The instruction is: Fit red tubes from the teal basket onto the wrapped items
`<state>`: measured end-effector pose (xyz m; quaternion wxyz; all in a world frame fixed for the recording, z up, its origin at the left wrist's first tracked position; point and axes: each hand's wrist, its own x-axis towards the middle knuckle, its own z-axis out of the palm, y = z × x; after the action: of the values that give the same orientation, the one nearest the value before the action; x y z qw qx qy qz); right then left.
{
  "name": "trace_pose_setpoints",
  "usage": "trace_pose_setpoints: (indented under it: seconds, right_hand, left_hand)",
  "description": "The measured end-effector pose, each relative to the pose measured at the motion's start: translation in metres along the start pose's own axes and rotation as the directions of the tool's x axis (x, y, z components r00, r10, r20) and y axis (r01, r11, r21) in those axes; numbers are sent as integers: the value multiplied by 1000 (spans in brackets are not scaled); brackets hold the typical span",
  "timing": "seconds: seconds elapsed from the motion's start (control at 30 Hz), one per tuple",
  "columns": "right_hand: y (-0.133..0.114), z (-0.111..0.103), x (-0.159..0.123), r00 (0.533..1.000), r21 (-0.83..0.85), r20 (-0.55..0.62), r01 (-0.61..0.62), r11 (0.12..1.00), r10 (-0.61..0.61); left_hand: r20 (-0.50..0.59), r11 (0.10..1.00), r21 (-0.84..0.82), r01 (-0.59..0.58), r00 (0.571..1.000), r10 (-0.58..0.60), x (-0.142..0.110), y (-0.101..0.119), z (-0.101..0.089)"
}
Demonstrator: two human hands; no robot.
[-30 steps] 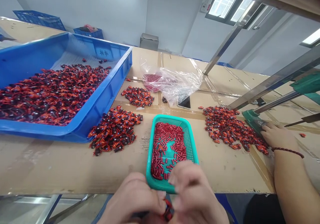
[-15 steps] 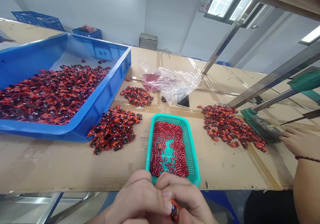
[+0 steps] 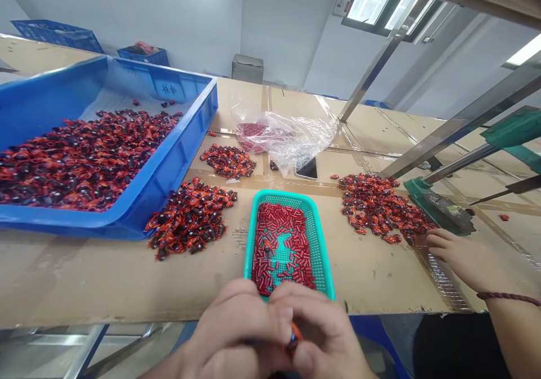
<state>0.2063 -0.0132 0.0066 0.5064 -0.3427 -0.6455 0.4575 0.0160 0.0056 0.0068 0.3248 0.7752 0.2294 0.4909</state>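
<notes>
Workshop (parts heaps (image 3: 192,215), apparently a press (image 3: 448,212))

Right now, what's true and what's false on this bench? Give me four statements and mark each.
1. The person's left hand and right hand share one small red-and-black piece. True.
2. The basket is blue. False: the basket is green.
3. A co-worker's hand, with a braided bracelet, is near the right-hand pile. True.
4. The big tray holds only phones. False: the big tray holds many red-and-black pieces.

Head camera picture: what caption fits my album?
The wearer's hands pinch a small orange-and-black piece by a green basket of red tubes.
</notes>
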Motion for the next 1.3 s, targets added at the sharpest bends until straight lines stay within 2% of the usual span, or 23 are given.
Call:
trace_pose_setpoints:
  seconds: [0.07,0.1,0.13,0.17,0.23,0.33,0.4,0.47,0.53,0.6,0.7,0.77,0.83,0.9,0.97,1.03,1.07,1.13,1.23,1.3]
  right_hand:
    - [2,-23,-8,993,-255,-114,-55,965,27]
    - [5,-39,-12,982,-425,-183,-120,897,45]
    - [9,-58,-16,965,-583,-259,-196,788,49]
    - [14,-78,-20,940,-712,-339,-282,643,37]
    - [28,-119,-25,885,-776,-465,-412,478,8]
    - [50,-169,-26,833,-796,-552,-514,319,-37]
    - [62,-188,-24,819,-806,-571,-544,232,-64]
    - [67,-195,-20,815,-817,-571,-551,171,-99]
    - [65,-187,-16,830,-842,-537,-520,140,-147]
    - [55,-166,-11,885,-897,-436,-414,151,-162]
    - [35,-119,-3,987,-968,-141,-122,219,-73]
    - [26,-87,3,999,-968,52,48,246,9]
    - [24,-64,9,985,-964,157,138,226,69]
    - [29,-53,13,976,-969,191,171,179,101]
    - [36,-51,17,971,-969,211,193,152,115]
    - [42,-54,19,965,-964,234,214,158,115]
    - [44,-55,19,964,-960,241,220,172,111]
    - [42,-58,21,965,-949,247,221,224,94]
    - [28,-54,23,966,-918,249,213,334,72]
    - [13,-47,23,976,-852,209,151,502,61]
  left_hand:
    - [45,982,163,-92,995,86,13,-11,-8]
    - [86,956,266,-120,991,101,21,-19,-12]
    - [145,921,370,-123,987,74,28,-27,-15]
    - [205,876,470,-111,979,14,36,-36,-18]
    - [305,790,607,-90,944,-126,49,-52,-19]
    - [385,747,653,-126,904,-185,62,-66,-11]
    - [434,739,655,-157,879,-198,68,-70,-1]
    - [467,742,648,-173,859,-208,72,-72,7]
    - [482,756,633,-169,850,-213,76,-72,12]
    - [476,781,608,-145,853,-212,78,-72,12]
    - [448,843,532,-82,872,-198,79,-65,4]
    - [411,888,460,-26,892,-187,77,-57,-4]
    - [312,953,284,108,929,-198,72,-47,-12]
    - [193,954,-6,300,936,-294,63,-39,-16]
    - [153,837,-291,463,887,-436,51,-33,-17]
    - [166,716,-445,538,835,-525,40,-30,-16]
    - [152,682,-489,544,823,-547,34,-29,-14]
    - [79,692,-511,510,830,-553,25,-27,-11]
    - [-57,833,-360,421,881,-470,15,-24,-7]
    - [-130,919,-210,334,922,-365,11,-21,-6]
